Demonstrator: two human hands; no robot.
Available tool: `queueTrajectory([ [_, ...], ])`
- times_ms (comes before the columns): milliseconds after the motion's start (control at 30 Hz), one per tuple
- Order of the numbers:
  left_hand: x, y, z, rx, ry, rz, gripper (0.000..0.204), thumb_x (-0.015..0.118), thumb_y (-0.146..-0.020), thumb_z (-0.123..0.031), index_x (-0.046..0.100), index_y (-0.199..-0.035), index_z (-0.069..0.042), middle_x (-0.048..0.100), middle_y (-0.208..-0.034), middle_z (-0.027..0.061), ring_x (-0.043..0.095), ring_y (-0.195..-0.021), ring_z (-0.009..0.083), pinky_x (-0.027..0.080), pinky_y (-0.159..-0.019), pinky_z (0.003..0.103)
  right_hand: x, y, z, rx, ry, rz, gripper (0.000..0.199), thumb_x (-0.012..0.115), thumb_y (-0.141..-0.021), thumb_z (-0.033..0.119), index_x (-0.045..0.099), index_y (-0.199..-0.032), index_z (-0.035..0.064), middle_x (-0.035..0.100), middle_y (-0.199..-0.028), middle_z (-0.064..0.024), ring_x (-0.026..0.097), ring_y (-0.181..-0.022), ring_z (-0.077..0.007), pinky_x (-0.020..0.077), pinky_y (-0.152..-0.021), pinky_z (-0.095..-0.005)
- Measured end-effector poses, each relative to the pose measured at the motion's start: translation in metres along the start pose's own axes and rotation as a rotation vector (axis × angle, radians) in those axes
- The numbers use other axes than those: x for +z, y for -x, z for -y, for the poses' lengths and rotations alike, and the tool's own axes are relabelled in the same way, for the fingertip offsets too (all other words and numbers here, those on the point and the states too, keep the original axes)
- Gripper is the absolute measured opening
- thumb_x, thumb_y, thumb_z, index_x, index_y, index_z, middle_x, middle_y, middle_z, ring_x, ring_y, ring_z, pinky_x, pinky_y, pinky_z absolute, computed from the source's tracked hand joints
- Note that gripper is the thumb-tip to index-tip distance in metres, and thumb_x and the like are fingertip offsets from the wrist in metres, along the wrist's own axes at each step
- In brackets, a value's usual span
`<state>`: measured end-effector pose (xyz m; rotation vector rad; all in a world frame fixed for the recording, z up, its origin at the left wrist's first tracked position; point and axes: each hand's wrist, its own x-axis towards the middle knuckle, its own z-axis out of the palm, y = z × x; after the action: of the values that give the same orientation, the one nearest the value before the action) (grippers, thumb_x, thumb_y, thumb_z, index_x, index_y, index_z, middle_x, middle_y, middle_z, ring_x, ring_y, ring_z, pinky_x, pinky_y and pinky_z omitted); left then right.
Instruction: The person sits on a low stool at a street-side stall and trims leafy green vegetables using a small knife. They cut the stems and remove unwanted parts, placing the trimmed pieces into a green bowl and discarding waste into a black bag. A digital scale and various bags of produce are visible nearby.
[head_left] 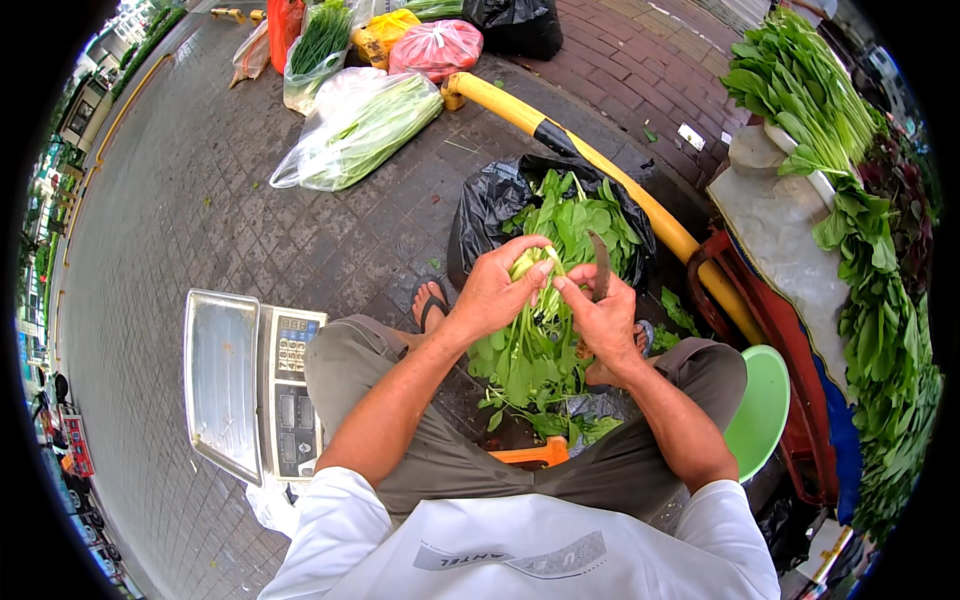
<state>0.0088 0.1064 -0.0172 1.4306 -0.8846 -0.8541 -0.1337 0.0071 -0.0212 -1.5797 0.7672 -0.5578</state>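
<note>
My left hand [505,290] is closed around a small bunch of leafy greens [530,345], its pale stem ends up between thumb and fingers and its leaves hanging down between my knees. Close beside it, my right hand [607,312] grips a knife with a dark, curved blade [600,262] pointing up and away from me. Its thumb and fingertip meet at the stems by my left thumb. Just beyond both hands, a black plastic bag [480,215] stands open with more leafy greens [600,225] in it. My palm mostly hides the knife's handle.
A scale [225,385] stands left of my knee. A green basin [760,410] is by my right knee. A yellow metal bar [640,195] runs behind the black bag. Bagged vegetables [365,130] lie farther off; a stall [785,250] piled with greens stands right.
</note>
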Motion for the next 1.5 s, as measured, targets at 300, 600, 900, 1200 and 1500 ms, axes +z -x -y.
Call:
queueTrajectory([
  [300, 0.006, -0.001, 0.012, 0.225, -0.215, -0.171, 0.029, 0.064, -0.091, -0.021, 0.059, -0.112, -0.001, 0.062, -0.072, 0.0087, 0.058, -0.058, 0.0098, 0.047, -0.055, 0.029, 0.004, 0.002, -0.005, -0.176, 0.048, -0.106, 0.013, 0.072, -0.084, 0.01, 0.064, -0.089, 0.0007, 0.057, -0.069, 0.0051, 0.041, -0.054, -0.0004, 0.0331, -0.048, -0.0204],
  [600, -0.006, -0.004, 0.0, -0.043, 0.064, 0.041, 0.025, 0.06, -0.095, -0.019, 0.059, -0.11, 0.001, 0.058, -0.069, -0.0002, 0.053, -0.058, 0.0052, 0.045, -0.052, 0.023, -0.008, -0.006, 0.003, -0.082, 0.049, 0.038, 0.014, 0.071, -0.085, 0.013, 0.063, -0.088, 0.0014, 0.056, -0.067, 0.0055, 0.042, -0.054, -0.0011, 0.0332, -0.047, -0.0212],
  [900, -0.005, -0.004, 0.004, -0.029, 0.087, -0.039, 0.023, 0.062, -0.094, -0.021, 0.061, -0.105, -0.001, 0.057, -0.07, -0.0008, 0.052, -0.056, 0.0057, 0.042, -0.05, 0.023, -0.004, -0.002, 0.005, -0.001, 0.031, 0.072, 0.012, 0.069, -0.085, 0.012, 0.062, -0.084, 0.0031, 0.053, -0.065, 0.0078, 0.041, -0.053, -0.0006, 0.0315, -0.046, -0.021],
  [1200, 0.009, -0.004, 0.014, 0.043, -0.076, -0.259, 0.02, 0.068, -0.089, -0.018, 0.061, -0.098, -0.002, 0.06, -0.075, -0.0005, 0.054, -0.062, 0.0052, 0.044, -0.055, 0.022, 0.01, 0.01, 0.008, 0.08, 0.002, 0.025, 0.014, 0.07, -0.086, 0.016, 0.065, -0.084, 0.0032, 0.057, -0.066, 0.0056, 0.043, -0.054, -0.0013, 0.0339, -0.048, -0.021],
  [1500, 0.024, 0.002, 0.011, 0.088, -0.163, -0.442, 0.023, 0.068, -0.087, -0.022, 0.059, -0.091, -0.001, 0.06, -0.067, 0.0099, 0.058, -0.057, 0.0154, 0.046, -0.053, 0.033, 0.014, 0.009, -0.002, -0.181, 0.27, 0.018, 0.021, 0.071, -0.083, 0.023, 0.069, -0.094, 0.0059, 0.052, -0.053, -0.0054, 0.044, -0.047, -0.008, 0.0387, -0.045, -0.0284],
])
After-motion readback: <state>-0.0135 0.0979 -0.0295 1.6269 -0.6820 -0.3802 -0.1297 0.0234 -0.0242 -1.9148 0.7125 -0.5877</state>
